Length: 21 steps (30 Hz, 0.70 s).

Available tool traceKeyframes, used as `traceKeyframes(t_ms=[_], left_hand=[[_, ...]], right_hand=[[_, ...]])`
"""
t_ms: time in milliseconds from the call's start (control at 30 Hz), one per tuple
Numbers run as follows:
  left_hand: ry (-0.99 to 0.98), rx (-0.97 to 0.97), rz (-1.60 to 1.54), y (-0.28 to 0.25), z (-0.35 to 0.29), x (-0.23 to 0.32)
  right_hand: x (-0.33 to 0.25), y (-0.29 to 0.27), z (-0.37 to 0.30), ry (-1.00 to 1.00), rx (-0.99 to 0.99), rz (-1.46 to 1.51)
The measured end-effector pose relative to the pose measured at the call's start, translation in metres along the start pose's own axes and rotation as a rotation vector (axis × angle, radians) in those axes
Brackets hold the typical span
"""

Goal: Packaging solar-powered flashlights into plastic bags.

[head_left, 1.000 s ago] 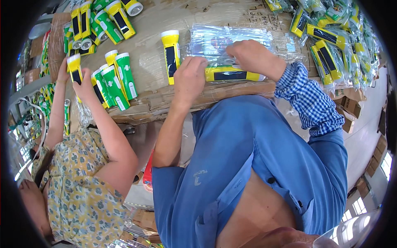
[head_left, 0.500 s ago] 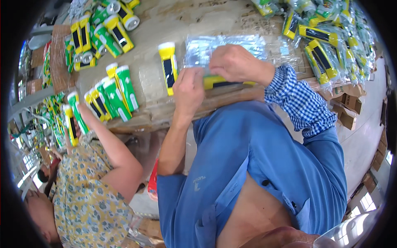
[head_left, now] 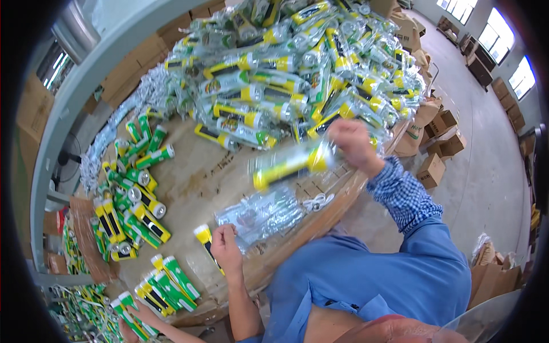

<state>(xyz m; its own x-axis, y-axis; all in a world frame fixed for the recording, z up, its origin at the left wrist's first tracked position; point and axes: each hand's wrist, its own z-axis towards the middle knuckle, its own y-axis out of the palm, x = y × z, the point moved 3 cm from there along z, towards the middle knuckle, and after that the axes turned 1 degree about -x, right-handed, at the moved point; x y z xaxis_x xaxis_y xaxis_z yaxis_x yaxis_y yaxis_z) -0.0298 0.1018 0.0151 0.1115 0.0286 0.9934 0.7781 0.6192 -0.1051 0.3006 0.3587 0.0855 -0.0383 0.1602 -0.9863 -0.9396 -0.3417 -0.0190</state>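
Observation:
My right hand [head_left: 353,144] is closed on the end of a clear plastic bag with a yellow flashlight [head_left: 284,173] in it, blurred by motion above the table. The flashlight has a black panel along its side. My left hand [head_left: 227,250] is closed by the left corner of a stack of flat clear plastic bags [head_left: 266,214]; what its fingers pinch, if anything, is hidden. Just left of that hand lies a loose yellow flashlight [head_left: 203,235] with a white head, partly covered by the hand.
A big heap of bagged flashlights [head_left: 246,114] fills the far side of the table. Loose green and yellow flashlights [head_left: 143,211] lie at left, with a row [head_left: 171,286] nearer. A co-worker's hand [head_left: 143,314] holds green flashlights at lower left. A white cord [head_left: 318,202] lies beside the bags.
My right hand has moved away from the left, out toward the heap, carrying the bagged flashlight. My left hand is beside the bag stack. The view has shifted, showing more of the heap.

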Motion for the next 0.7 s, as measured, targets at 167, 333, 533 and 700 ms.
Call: traceKeyframes(t_ms=[167, 333, 533, 700], left_hand=[[-0.003, -0.145, 0.162, 0.018, -0.006, -0.026], [0.079, -0.147, 0.323, 0.031, -0.017, -0.041], [0.397, -0.16, 0.655, 0.013, -0.02, -0.031], [0.604, -0.129, 0.821, 0.022, 0.01, -0.024]], right_hand=[[-0.086, -0.072, 0.117, -0.371, 0.449, 0.359], [-0.094, -0.108, 0.191, -0.108, 0.639, 0.008], [0.017, 0.016, 0.107, -0.17, 0.083, -0.238], [0.061, 0.131, -0.01, -0.445, -0.454, -0.681]])
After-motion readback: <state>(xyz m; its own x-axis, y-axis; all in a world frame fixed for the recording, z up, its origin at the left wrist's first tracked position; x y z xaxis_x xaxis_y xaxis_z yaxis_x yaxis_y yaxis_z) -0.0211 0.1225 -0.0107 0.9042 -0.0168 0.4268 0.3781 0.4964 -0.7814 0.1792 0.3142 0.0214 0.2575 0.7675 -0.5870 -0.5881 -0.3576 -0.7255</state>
